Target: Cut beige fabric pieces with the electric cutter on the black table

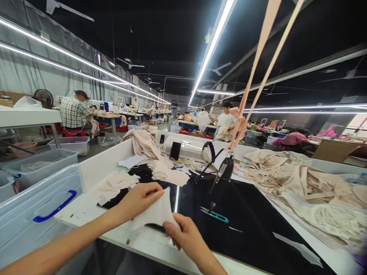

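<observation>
A white fabric piece (157,210) is stretched between my two hands above the front edge of the table. My left hand (145,196) pinches its upper edge, with the fingers closed on the cloth. Lower and to the right, my right hand (183,231) grips the other edge between thumb and fingers. Teal thread snips (216,216) lie on the black table surface (246,202), to the right of my hands. Beige cut fabric pieces (114,187) are spread to the left, and a further stack of beige pieces (169,172) lies behind my hands.
A black hanging tool (223,172) is suspended over the table from peach straps (254,72). Heaped beige garments (309,179) cover the right side. A clear plastic bin with a blue handle (54,206) stands at the left. People sit or stand at machines farther back.
</observation>
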Demonstrator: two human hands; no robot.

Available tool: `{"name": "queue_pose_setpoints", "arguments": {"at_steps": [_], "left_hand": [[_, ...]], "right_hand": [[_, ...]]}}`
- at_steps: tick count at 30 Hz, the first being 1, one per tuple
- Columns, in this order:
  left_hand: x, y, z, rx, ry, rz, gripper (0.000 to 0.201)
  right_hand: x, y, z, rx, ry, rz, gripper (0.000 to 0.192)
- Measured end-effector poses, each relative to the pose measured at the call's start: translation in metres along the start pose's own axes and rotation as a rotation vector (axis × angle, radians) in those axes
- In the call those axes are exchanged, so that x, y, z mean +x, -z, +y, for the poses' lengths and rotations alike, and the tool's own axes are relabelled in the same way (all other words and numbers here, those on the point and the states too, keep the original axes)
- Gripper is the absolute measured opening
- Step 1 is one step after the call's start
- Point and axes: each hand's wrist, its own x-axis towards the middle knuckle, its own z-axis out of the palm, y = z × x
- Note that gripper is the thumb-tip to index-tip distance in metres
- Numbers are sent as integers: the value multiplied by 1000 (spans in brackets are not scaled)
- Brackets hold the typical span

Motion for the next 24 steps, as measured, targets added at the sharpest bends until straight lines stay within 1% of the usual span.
{"name": "queue_pose_setpoints", "arguments": {"at_steps": [2,3,4,5,6,7,8,9,11,12,14,16,17,19,20,21,22,23,24], "left_hand": [[10,9,-5,69,-62,7,33],[13,11,-8,106,-101,-4,30],[15,9,-13,165,-170,-20,28],[15,4,-18,248,-269,-35,25],[14,-3,-24,363,-399,-50,25],[13,-13,-31,512,-576,-44,27],[11,-24,-38,628,-713,-20,30],[8,-35,-45,693,-787,3,36],[4,-53,-54,697,-796,0,43],[3,-58,-56,684,-781,0,44],[3,-60,-55,606,-734,11,43],[6,-53,-50,444,-630,30,40],[7,-49,-46,332,-531,33,38],[7,-43,-39,24,-242,9,34],[5,-42,-35,-161,-95,-2,34],[3,-42,-32,-349,17,-22,37],[0,-44,-28,-513,90,-39,40],[-4,-46,-25,-626,131,-62,43],[-7,-48,-20,-693,141,-97,44]], "right_hand": [[19,11,5,-82,49,81,43],[28,17,7,-129,80,123,41],[37,23,9,-180,117,164,37],[45,29,12,-231,158,202,33],[52,35,15,-283,195,235,29],[59,41,19,-335,224,263,29],[64,45,23,-385,239,285,31],[69,49,27,-432,244,305,36],[75,53,35,-512,241,335,50],[75,54,38,-542,243,342,57],[71,52,37,-579,266,328,68],[59,48,29,-591,313,270,68],[51,45,24,-580,347,224,64],[32,39,12,-519,415,136,56],[23,36,8,-377,443,90,48],[14,32,6,-230,410,37,41],[7,29,6,-114,388,-37,35],[1,26,8,-33,372,-116,29],[-4,23,11,14,353,-189,25]]}}
